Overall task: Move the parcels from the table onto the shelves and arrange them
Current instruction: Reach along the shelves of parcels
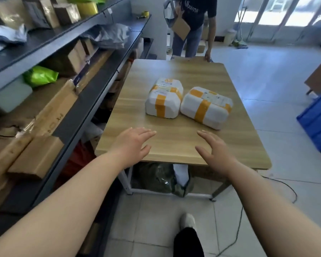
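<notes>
Two white parcels bound with orange tape lie side by side in the middle of the wooden table [174, 71]: the left parcel [164, 101] and the right parcel [207, 108]. My left hand [133, 143] and my right hand [215, 151] hover over the table's near edge, both empty with fingers spread, a little short of the parcels. The dark metal shelves [78, 101] run along the left, stacked with cardboard boxes, grey mailer bags and a green bag [40, 76].
Another person [193, 25] stands at the table's far end holding a cardboard box [181, 27], one hand on the table edge. A blue crate [317, 123] sits on the floor at right. Bags lie under the table, and a cable [293, 191] trails across the tiles.
</notes>
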